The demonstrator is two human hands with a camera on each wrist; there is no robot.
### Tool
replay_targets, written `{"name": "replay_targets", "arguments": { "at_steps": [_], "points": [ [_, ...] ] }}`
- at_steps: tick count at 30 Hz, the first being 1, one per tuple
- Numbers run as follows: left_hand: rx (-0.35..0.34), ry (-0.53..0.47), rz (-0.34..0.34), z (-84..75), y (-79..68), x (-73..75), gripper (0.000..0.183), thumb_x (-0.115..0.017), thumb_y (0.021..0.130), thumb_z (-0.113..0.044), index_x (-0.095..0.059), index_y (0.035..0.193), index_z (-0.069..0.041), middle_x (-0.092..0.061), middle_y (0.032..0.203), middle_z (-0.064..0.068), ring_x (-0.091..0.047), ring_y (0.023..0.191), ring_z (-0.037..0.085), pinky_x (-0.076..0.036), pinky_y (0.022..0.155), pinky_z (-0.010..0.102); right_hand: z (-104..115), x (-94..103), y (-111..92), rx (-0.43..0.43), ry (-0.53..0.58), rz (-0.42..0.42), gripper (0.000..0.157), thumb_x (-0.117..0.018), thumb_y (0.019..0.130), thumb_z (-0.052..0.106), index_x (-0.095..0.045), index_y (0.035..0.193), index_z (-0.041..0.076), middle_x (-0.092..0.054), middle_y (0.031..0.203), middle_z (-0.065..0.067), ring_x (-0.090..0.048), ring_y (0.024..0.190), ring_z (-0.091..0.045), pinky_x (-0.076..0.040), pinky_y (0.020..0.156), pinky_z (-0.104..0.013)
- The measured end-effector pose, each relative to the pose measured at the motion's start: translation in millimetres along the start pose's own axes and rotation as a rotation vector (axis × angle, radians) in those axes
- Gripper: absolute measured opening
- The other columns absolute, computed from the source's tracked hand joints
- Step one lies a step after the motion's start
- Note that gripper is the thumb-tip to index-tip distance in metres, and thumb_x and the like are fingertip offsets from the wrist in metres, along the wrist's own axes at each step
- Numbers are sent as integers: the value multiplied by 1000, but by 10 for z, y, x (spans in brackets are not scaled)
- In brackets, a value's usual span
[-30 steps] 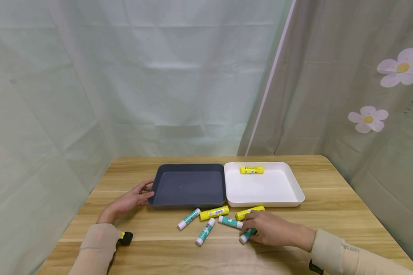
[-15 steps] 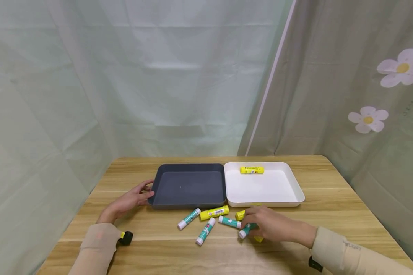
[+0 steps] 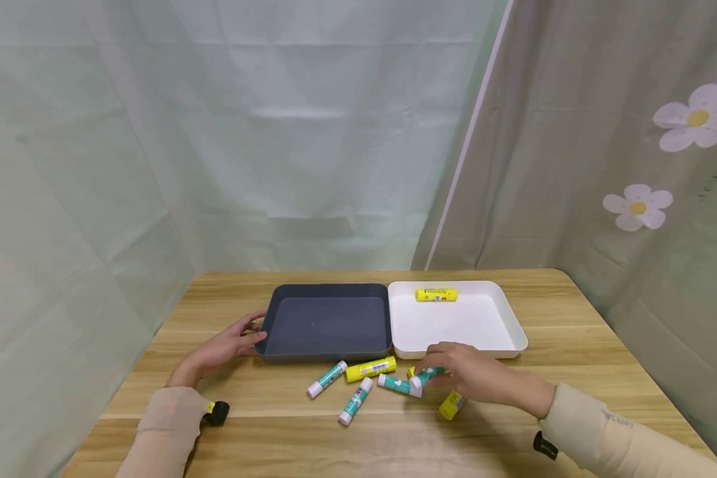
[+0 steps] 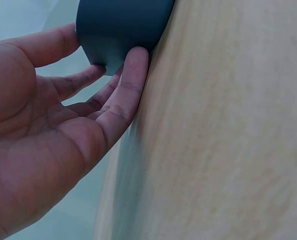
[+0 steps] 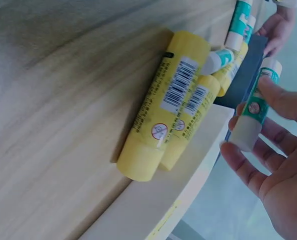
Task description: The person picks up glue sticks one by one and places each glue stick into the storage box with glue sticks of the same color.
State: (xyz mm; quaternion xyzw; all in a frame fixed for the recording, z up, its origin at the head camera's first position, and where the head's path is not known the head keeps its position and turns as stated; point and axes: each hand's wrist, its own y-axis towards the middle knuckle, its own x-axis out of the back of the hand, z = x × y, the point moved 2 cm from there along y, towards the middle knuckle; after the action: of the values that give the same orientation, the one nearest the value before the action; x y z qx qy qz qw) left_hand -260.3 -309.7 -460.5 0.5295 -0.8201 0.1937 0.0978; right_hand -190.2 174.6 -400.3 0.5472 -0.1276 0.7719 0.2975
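Note:
My right hand [image 3: 480, 373] pinches a green glue stick [image 5: 258, 107] with white ends between thumb and fingers, raised over the table in front of the white tray [image 3: 454, 328]. Below it lie a yellow glue stick [image 3: 452, 405] and another yellow one, mostly hidden by the hand in the head view. My left hand [image 3: 227, 342] touches the left end of the dark grey tray [image 4: 123, 30] with its fingertips, fingers spread and gently bent. To the left of the right hand lie three green glue sticks [image 3: 355, 401] and a yellow glue stick [image 3: 371, 369].
The two trays stand side by side at the back of the wooden table [image 3: 263, 438]. One yellow glue stick [image 3: 436, 294] lies along the white tray's far wall. Pale curtains [image 3: 311, 133] hang behind the table and at both sides.
My right hand has lifted the green glue stick off the table and moved it toward the trays, uncovering a yellow glue stick. My left hand stays at the dark tray.

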Motion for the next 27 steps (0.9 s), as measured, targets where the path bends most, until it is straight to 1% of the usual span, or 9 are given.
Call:
{"name": "replay_targets", "arguments": {
  "at_steps": [5,9,12,15,20,23,27],
  "points": [
    [-5,8,-1,-3,13,10,71,-54,111,-27,-15,166,-5,-27,152,31,-49,133,43,-47,109,54,-30,53,32,22,31,-37,35,-76,92,-3,-74,120,18,-66,108,12,-62,99,-4,-58,85,-28],
    [-11,4,1,-6,19,15,71,-54,111,-27,-15,166,-4,-27,152,32,-48,134,44,-46,110,54,-45,116,64,42,26,-64,42,-74,90,-11,-74,120,18,-66,108,10,-63,101,-7,-58,88,-33],
    [-9,3,0,-7,18,18,71,-53,111,-26,-14,166,-4,-26,153,32,-47,135,45,-46,110,55,-45,167,93,36,18,-81,41,-73,90,-11,-74,120,17,-66,107,9,-63,100,-8,-57,88,-34],
    [-2,1,-1,-8,17,19,70,-53,111,-25,-14,166,-4,-26,153,32,-47,135,45,-46,111,55,-41,212,124,13,32,-89,37,-75,91,-8,-74,120,15,-66,106,9,-61,95,-6,-57,85,-31],
    [-1,3,-3,-12,12,21,72,-55,111,-28,-14,166,-4,-27,153,32,-48,134,44,-47,110,53,-63,270,174,-46,119,-100,34,-77,91,-4,-75,121,12,-67,104,9,-61,92,-5,-57,82,-28],
    [-4,6,1,-8,8,18,74,-56,110,-30,-14,166,-4,-27,152,32,-49,134,43,-47,109,53,-97,304,206,-74,168,-125,34,-78,91,-2,-75,121,13,-69,103,8,-60,89,-6,-56,77,-26],
    [-5,0,10,5,4,2,74,-55,110,-29,-13,166,-4,-27,152,32,-48,134,44,-47,109,54,-150,347,252,-86,173,-173,34,-79,89,-2,-75,120,12,-70,101,7,-60,88,-10,-55,72,-26]
  ]
}}
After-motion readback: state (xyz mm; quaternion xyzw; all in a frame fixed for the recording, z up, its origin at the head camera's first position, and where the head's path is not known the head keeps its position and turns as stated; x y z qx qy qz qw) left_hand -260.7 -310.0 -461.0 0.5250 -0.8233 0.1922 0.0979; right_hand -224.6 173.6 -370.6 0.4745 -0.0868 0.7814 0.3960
